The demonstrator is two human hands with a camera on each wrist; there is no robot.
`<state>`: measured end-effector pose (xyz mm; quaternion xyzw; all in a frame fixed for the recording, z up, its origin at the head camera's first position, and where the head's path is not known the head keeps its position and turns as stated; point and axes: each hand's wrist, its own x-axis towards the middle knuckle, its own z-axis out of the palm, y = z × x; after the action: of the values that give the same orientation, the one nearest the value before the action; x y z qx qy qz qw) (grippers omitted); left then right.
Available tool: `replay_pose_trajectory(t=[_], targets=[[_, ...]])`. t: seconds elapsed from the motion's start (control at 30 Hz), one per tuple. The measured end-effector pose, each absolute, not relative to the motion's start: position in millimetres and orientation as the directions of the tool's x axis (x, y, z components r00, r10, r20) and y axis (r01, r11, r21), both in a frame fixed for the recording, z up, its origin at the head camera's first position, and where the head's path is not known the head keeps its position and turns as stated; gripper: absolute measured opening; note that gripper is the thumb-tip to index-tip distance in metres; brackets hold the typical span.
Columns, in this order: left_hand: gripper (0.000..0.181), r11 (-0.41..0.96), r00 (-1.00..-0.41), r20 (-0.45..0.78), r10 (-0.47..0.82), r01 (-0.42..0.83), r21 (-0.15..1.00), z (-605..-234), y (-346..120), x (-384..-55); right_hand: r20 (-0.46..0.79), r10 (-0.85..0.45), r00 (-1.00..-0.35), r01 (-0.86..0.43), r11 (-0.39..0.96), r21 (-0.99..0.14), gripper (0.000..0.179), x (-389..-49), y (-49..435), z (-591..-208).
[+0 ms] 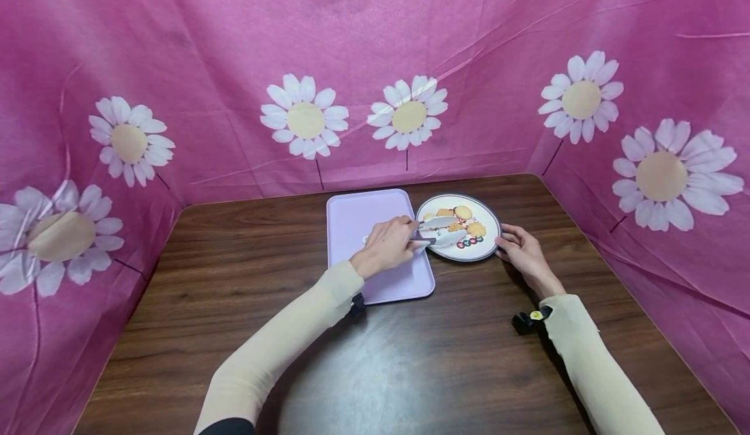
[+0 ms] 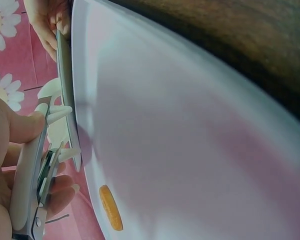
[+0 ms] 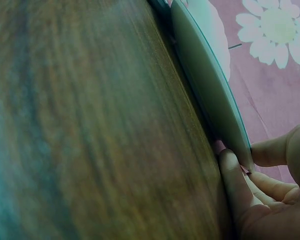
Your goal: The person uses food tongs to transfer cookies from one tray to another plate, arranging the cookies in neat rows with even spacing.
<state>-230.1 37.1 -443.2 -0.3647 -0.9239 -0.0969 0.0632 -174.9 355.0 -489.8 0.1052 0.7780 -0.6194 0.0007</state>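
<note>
My left hand (image 1: 387, 245) holds a pair of tongs (image 2: 25, 187) with white tips, its fingers curled round the handle. The tongs' two tips are spread over several cookies (image 1: 476, 229) on a round white plate (image 1: 487, 219) with a dark rim line. At the plate's right edge, my right hand (image 1: 525, 257) pinches the rim, thumb above and fingers underneath. Left of the plate lies a lilac tray (image 1: 346, 226), partly covered by the left hand. One small golden-brown cookie (image 2: 111, 207) lies on it near the edge, in the left wrist view.
The brown wooden table (image 1: 234, 279) reaches toward the viewer on both sides of the tray. A pink cloth (image 1: 234, 51) with daisies hangs around its back and sides. A small black device (image 1: 523, 323) sits at the right wrist.
</note>
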Motion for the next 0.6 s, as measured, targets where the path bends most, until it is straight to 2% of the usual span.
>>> replay_pose_trajectory(t=[0.6], targets=[[0.024,0.718,-0.726,0.185,0.662,0.686,0.12,-444.3,37.4,-231.9,-0.129,0.164,-0.978,0.158,0.177,-0.971,0.063,-179.0,355.8,-493.8]])
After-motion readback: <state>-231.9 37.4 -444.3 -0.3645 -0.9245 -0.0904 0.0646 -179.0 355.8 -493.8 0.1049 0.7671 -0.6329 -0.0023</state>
